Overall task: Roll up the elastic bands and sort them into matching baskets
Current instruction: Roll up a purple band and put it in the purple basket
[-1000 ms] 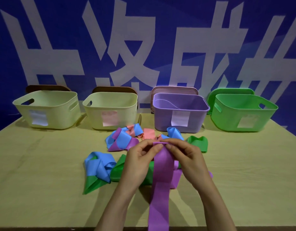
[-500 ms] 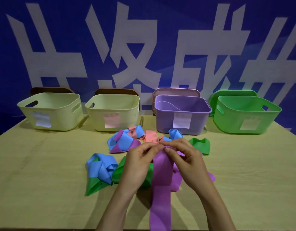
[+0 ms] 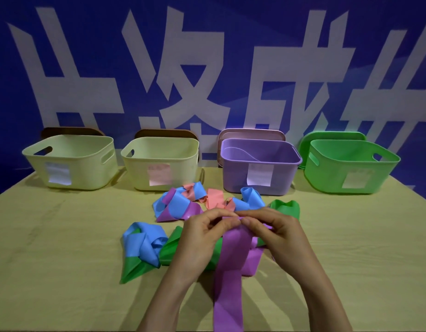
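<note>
My pale wooden counter (image 3: pixel 51 259) runs back to a blue banner (image 3: pixel 231 20) with big white characters (image 3: pixel 75 97). Along its foot stand two brown lids (image 3: pixel 70 131), a pink lid (image 3: pixel 251 133) and a green lid (image 3: pixel 331 135).

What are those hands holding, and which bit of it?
The purple band. The left hand and right hand both pinch its far end; the rest trails back toward the person.

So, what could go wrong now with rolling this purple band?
The left hand and right hand pinch only the top edge of the purple band, so the first turn may slip loose. Its long tail runs toward the person and may twist, skewing the roll. It lies over a green band, which might be dragged along.
</note>
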The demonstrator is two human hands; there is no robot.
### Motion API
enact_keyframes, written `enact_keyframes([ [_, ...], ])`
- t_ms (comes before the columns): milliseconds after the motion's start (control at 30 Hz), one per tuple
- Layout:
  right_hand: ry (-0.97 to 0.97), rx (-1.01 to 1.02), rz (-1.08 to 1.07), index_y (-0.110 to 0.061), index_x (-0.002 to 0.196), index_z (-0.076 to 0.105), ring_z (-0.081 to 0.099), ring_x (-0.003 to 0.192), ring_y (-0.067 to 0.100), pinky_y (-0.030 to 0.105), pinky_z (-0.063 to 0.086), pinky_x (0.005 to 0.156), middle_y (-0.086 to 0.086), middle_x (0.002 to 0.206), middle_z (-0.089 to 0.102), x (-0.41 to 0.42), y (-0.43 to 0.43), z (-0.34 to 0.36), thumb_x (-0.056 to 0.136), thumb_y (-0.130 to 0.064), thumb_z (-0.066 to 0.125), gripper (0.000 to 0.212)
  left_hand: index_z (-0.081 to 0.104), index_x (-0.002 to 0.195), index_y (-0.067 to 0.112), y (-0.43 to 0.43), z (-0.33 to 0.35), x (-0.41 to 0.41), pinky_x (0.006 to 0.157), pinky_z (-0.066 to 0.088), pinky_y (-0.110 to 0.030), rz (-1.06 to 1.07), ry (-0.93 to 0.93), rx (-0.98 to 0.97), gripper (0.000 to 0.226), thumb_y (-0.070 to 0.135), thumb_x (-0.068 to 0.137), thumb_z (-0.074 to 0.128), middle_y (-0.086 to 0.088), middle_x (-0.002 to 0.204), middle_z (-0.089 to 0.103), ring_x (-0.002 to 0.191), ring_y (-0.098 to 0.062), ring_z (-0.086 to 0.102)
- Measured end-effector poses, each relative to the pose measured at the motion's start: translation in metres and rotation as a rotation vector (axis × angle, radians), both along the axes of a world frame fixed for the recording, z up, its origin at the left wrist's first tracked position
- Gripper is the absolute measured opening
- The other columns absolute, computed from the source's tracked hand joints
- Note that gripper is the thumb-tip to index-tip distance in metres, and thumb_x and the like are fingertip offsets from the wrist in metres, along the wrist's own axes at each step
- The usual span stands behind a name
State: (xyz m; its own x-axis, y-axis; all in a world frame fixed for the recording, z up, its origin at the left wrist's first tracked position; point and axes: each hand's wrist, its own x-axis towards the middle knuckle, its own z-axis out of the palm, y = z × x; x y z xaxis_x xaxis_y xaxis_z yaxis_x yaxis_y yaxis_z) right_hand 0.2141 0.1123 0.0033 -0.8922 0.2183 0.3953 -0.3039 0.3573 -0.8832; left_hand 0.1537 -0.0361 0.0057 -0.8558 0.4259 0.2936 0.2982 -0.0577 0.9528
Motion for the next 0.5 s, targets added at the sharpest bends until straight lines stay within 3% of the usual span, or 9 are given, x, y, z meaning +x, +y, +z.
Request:
enact_keyframes([
  [200,0.067,-0.002,-0.011,-0.018,0.098,0.076,0.065,0.087,0.003,0.011,0.046,0.073,-0.005,0.091,0.071,0.0014,-0.0013,0.0008,0.076,-0.015,0.070,0.022,0.074,0.084,0.020,-0.0011,0.0008,-0.0002,0.083,0.052,-0.023,-0.017,-0.038,0.036,0.016,0.005,0.079,0.070,0.001,0.087,0.074,0.087,-0.011,0.067],
  [333,0.091,-0.068,-0.018,-0.018,0.096,0.076,0.065,0.090,0.006,0.011,0.046,0.076,-0.007,0.092,0.072,0.0015,-0.0035,0.0014,0.070,-0.022,0.070,0.027,0.073,0.086,0.015,-0.0010,0.0014,0.0007,0.079,0.050,-0.018,-0.039,-0.085,0.085,0.015,0.002,0.078,0.070,0.000,0.087,0.074,0.087,-0.009,0.067],
  [500,0.065,-0.182,0.002,-0.020,0.089,0.076,0.066,0.088,0.006,0.014,0.048,0.077,-0.004,0.093,0.074,-0.0017,-0.0032,0.0005,0.071,-0.002,0.074,0.025,0.069,0.087,0.014,-0.0012,0.0049,0.0032,0.076,0.048,-0.014,-0.016,-0.040,0.088,0.017,0.000,0.077,0.071,0.006,0.085,0.073,0.085,-0.004,0.066],
])
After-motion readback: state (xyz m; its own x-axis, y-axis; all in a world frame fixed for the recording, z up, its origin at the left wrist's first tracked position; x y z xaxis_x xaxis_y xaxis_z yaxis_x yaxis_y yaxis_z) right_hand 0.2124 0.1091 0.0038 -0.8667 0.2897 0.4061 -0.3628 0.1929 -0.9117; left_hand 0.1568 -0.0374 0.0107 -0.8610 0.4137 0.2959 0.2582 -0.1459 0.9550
